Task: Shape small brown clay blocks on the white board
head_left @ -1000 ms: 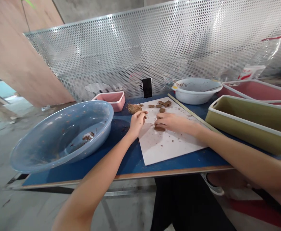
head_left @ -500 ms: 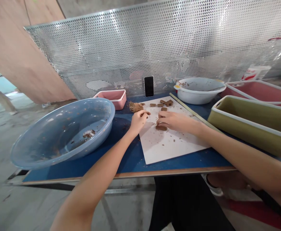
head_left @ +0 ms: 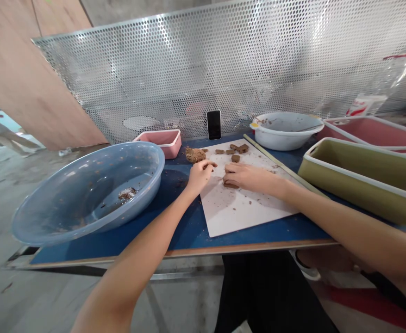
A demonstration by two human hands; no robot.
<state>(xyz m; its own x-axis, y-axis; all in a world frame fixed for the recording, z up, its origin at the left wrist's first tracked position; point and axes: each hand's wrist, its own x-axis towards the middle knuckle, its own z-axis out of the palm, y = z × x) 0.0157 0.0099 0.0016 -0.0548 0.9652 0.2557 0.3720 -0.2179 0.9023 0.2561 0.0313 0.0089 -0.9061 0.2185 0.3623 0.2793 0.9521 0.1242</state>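
Observation:
On the white board (head_left: 220,217), my right hand (head_left: 242,177) is closed over a small flat piece of brown clay (head_left: 231,184), which shows below its fingers. My left hand (head_left: 200,176) is over the board's left edge with its fingers curled. Dark brown shows at its fingertips; whether that is clay held there or only smears I cannot make out. Just behind the left hand lies a rough brown lump of clay (head_left: 195,155). Several small clay blocks (head_left: 241,148) lie at the back of the board, and one single block (head_left: 235,158) is nearer my right hand.
A large blue basin (head_left: 95,226) stands left with brown residue inside. Behind are a small pink tub (head_left: 171,147), an upright phone (head_left: 214,125) and a white basin (head_left: 286,141). A thin stick (head_left: 279,162) borders the board. A green planter (head_left: 355,185) stands right. Crumbs dot the board.
The fingers of my right hand have come down closer over the clay piece, covering more of it. My left hand is almost still; the view has shifted slightly.

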